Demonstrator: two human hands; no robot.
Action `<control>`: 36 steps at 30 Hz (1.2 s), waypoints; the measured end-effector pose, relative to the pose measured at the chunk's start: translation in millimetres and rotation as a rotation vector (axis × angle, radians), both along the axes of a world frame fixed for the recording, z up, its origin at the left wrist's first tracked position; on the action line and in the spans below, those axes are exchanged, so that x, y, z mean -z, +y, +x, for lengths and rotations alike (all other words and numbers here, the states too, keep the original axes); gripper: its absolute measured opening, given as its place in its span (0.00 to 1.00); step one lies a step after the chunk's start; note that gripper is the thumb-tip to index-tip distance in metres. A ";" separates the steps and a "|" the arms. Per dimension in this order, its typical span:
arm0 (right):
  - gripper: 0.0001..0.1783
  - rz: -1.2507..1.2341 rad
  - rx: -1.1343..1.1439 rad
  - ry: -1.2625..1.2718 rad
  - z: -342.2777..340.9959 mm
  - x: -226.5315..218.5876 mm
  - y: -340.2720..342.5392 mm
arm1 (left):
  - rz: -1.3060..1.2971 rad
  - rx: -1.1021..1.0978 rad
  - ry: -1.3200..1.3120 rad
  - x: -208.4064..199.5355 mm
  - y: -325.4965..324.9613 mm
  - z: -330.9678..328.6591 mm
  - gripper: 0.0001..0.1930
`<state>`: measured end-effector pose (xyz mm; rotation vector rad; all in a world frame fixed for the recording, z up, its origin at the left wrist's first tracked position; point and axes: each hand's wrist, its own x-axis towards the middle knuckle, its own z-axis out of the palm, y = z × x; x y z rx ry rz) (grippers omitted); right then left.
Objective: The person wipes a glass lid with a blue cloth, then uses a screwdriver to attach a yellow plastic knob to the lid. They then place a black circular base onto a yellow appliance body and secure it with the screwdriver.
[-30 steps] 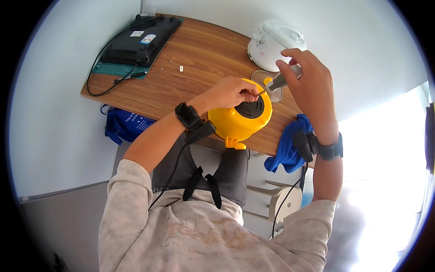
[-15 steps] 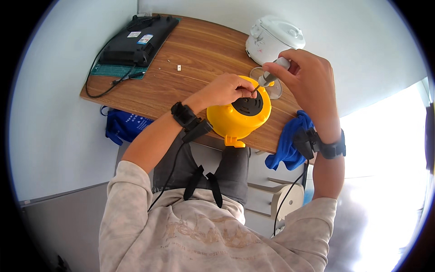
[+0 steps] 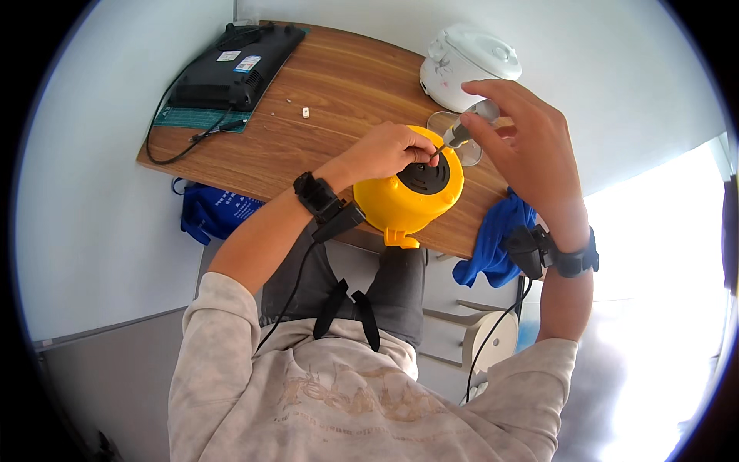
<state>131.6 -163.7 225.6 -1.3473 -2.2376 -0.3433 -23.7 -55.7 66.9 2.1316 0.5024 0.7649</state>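
Observation:
A round yellow plastic appliance housing point(image 3: 377, 202) sits on the table before me, its black slotted round plate point(image 3: 426, 179) facing up and a yellow tab pointing toward me. Over that plate, my left hand point(image 3: 400, 146) pinches the lower shaft of a screwdriver, close to its tip. The grey screwdriver point(image 3: 460, 133) leans up and to the right. Its handle rests loosely in my right hand point(image 3: 527, 135), thumb against it and index finger lifted off. The tip and any screw under it are hidden by my left fingers.
Behind the housing lies a clear glass lid point(image 3: 471, 155), partly covered. A white rice cooker point(image 3: 462, 69) stands at the back right. A black flat appliance point(image 3: 239, 73) with a cord rests on a green mat point(image 3: 188, 118) at left. Blue cloth point(image 3: 496, 239) hangs at the right edge.
My right fingers have loosened and spread around the screwdriver handle, the index finger lifting away. My left hand keeps its pinch on the shaft, and the housing stays in place.

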 end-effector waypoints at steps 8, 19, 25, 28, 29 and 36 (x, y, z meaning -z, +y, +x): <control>0.19 0.038 0.107 0.029 8.4 5.9 13.8 | 0.037 -0.041 0.031 -2.0 -3.3 0.3 0.09; 0.19 0.089 0.188 -0.093 -4.5 8.7 -1.6 | 0.039 -0.030 0.034 1.3 -2.7 1.6 0.08; 0.17 -0.094 0.138 0.065 -3.5 -0.5 -10.4 | 0.059 -0.019 0.034 -2.0 -4.1 -1.8 0.07; 0.16 -0.060 0.114 0.089 2.8 4.4 -6.0 | 0.047 -0.010 0.030 -1.6 -2.6 -0.9 0.07; 0.15 -0.053 0.116 0.103 4.3 5.6 -5.5 | 0.059 -0.013 0.024 -1.3 -2.0 0.3 0.08; 0.15 -0.060 0.121 0.182 1.3 8.8 -4.3 | 0.035 -0.014 -0.018 4.4 -0.5 1.7 0.09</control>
